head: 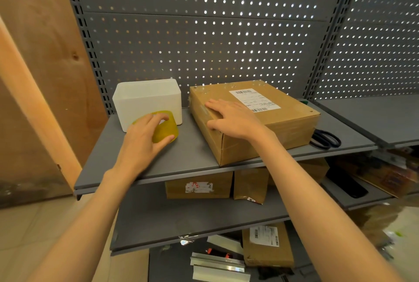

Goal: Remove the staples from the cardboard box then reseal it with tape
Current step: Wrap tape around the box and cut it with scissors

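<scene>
A brown cardboard box [283, 122] with a white shipping label lies on the grey metal shelf [192, 152], its flaps closed and glossy tape along its seams. My right hand [233, 118] lies flat on the box's near left top edge, fingers straight. A yellow roll of tape [164, 130] stands on the shelf to the left of the box. My left hand [145, 138] grips the roll, with fingers over its top and the thumb against its right side.
A white plastic bin [147, 100] stands right behind the tape roll. Black scissors [325, 138] lie on the shelf to the right of the box. A perforated metal panel closes the back. Lower shelves hold more cardboard boxes [199, 185] and metal strips.
</scene>
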A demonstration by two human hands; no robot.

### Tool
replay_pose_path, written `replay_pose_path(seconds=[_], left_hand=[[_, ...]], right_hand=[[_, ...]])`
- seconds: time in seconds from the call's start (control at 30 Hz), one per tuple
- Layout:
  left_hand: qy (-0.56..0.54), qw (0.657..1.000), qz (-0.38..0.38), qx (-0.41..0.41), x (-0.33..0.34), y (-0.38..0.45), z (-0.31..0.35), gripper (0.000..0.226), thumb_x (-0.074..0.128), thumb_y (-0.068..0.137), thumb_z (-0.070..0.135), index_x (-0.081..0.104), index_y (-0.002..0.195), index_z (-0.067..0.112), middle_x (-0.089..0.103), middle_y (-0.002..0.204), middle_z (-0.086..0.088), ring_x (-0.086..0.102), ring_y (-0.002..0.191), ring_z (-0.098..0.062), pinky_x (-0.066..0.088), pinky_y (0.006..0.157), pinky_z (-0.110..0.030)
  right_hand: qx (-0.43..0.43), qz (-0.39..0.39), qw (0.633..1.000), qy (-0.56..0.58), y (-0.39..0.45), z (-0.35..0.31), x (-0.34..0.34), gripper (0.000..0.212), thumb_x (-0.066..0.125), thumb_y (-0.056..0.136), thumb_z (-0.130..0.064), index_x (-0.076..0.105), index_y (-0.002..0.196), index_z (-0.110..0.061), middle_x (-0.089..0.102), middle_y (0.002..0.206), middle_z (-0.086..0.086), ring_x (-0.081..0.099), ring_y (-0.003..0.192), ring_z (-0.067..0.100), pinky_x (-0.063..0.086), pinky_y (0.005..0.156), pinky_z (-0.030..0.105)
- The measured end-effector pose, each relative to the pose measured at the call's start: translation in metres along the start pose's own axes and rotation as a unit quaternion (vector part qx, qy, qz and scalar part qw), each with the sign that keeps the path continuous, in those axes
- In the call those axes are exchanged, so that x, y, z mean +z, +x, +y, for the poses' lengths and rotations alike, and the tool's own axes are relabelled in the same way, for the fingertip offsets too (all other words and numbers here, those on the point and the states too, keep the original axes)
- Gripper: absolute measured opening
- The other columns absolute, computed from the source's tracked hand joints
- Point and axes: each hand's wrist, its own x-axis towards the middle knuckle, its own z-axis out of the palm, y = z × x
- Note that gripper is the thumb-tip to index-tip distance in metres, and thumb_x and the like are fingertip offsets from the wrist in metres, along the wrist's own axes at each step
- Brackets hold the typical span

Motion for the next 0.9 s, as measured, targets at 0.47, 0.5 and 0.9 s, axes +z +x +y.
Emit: replay_pose_path(seconds=[0.47, 0.5, 0.9], left_hand=[[0.018, 0.999, 0.028, -0.031, 0.012, 0.000, 0.022, 0.040, 0.051, 0.092, 0.035, 0.053, 0.124, 0.012, 0.051, 0.117, -0.012, 0.047, 0.108, -0.027, 0.038, 0.089, -0.032], [-0.019, 0.998, 0.035, -0.039, 0.011, 0.004, 0.032, 0.041, 0.046, 0.095, 0.033, 0.049, 0.129, 0.011, 0.048, 0.125, -0.011, 0.043, 0.116, -0.025, 0.033, 0.095, -0.028], [-0.411, 0.889, -0.087, -0.181, 0.054, 0.040, 0.123, 0.058, 0.014, 0.101, 0.037, -0.017, 0.145, 0.018, -0.024, 0.153, 0.008, -0.018, 0.140, -0.002, -0.009, 0.111, -0.021]], right_hand=[[-0.012, -0.002, 0.990, 0.140, 0.005, 0.008, -0.002, 0.054, 0.026, 0.100, -0.034, 0.011, 0.150, -0.024, 0.003, 0.158, -0.009, -0.005, 0.145, 0.011, 0.001, 0.116, 0.036], [0.002, 0.010, 0.978, 0.207, 0.005, 0.010, -0.006, 0.051, 0.023, 0.101, -0.033, 0.016, 0.150, -0.023, 0.007, 0.157, -0.010, 0.000, 0.145, 0.010, 0.005, 0.114, 0.032], [-0.035, -0.037, 0.999, -0.020, 0.007, 0.016, -0.001, 0.048, 0.012, 0.103, -0.030, 0.017, 0.149, -0.016, 0.015, 0.157, 0.001, 0.014, 0.144, 0.017, 0.010, 0.116, 0.031]])
